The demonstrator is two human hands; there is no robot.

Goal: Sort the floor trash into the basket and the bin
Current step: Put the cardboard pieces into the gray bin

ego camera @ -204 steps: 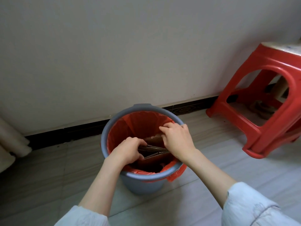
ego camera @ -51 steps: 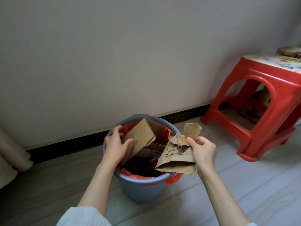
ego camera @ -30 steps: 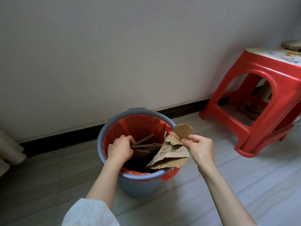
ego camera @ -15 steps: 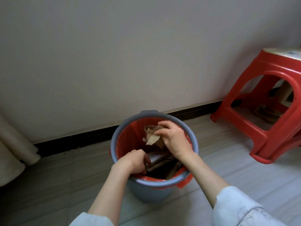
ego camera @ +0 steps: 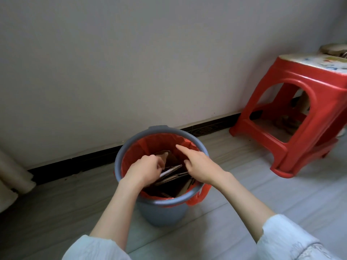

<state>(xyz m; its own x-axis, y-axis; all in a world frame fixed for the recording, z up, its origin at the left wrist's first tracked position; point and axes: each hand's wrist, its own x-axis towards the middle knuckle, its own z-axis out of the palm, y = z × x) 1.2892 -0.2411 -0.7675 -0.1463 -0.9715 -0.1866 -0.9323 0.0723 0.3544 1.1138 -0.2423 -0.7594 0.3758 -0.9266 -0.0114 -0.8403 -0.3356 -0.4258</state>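
Curtain hem, pale, bunched fabric, far left on the floor against the wall. Skirting strip, dark, along the foot of the grey wall.

Bin: round grey plastic bucket, lined with an orange-red plastic bag, standing on pale tiled floor just in front of the skirting. Bag handle hanging outside the right rim.

Left hand: inside the bin mouth, fingers curled on brown corrugated cardboard pieces, apparently pressing or gripping the upper piece; exact hold hidden behind the knuckles. Cardboard stacked edgewise and slanted, filling most of the bin below rim level.

Right hand: over the right half of the bin, released, forefinger extended toward the far liner wall, other fingers loosely bent, nothing held.

Stool: red moulded plastic, well apart to the right, worn patterned top; round brownish object at its far edge, too cut off to identify.

Step in hand, as judged: packing cardboard down into the bin. Next move likely calls for withdrawing both hands and fetching further floor trash; none in view, basket not in view.

Brands, labels, writing: none legible.
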